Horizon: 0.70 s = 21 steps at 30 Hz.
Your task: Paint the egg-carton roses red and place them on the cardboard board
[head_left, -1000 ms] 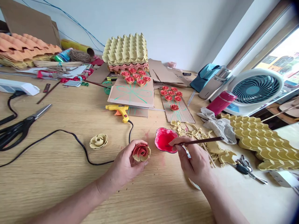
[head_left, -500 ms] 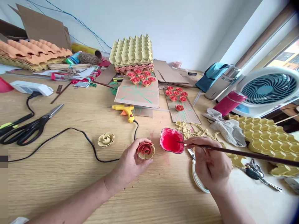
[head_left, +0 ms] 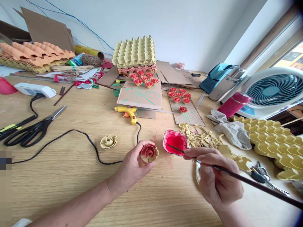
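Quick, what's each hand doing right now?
Left hand: closed around a partly red flower.
Right hand: closed on a paintbrush.

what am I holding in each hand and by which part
Your left hand holds a partly red craft rose around its outer side; your right hand holds a dark paintbrush near its tip end.

Passage is afforded over the table (head_left: 170,201) between the forearms (head_left: 87,200); a narrow gap is left between the flower (head_left: 149,152) and the paint bowl (head_left: 168,137). Leftward, the way is crossed by a black cord (head_left: 86,135); rightward, it is blocked by the right grip (head_left: 219,176) and scraps (head_left: 202,137).
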### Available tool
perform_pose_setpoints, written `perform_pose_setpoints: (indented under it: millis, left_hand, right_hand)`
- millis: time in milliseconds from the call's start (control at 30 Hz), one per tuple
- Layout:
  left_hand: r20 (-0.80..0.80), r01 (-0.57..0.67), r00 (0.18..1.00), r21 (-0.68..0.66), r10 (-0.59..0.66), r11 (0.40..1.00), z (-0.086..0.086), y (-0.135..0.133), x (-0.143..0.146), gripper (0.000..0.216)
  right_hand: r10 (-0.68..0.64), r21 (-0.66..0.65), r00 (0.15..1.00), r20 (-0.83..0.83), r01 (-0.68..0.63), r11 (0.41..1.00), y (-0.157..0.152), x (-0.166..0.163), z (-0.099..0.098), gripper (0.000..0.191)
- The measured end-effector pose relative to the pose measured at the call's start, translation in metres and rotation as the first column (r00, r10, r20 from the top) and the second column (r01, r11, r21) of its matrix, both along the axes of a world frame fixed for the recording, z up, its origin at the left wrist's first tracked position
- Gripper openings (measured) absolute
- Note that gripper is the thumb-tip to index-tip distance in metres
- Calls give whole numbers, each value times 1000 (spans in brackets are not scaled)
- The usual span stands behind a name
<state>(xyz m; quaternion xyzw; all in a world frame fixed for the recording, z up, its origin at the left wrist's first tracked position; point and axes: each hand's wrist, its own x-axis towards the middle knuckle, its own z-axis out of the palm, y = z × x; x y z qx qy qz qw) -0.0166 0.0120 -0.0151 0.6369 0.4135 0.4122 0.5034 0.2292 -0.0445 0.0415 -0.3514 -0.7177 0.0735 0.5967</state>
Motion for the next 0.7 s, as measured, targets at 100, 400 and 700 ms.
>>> perform_pose_setpoints:
  millis: [100,400,700]
  left_hand:
    - [-19,11,1000,-13,-11,1000,1,-2,1,47]
    - [-39,-3,999,70,6,998,-2,-2,3,48]
    - [-116,15,993,108,-2,994,7,-4,3,47]
  right_hand:
    - [87,-46,996,12,-86,995,-3,-9,2,17]
    - [186,-102,976,111,-175,979,-1,-10,-6,19]
    - [210,-123,957,200,-189,974,3,-12,-5,21]
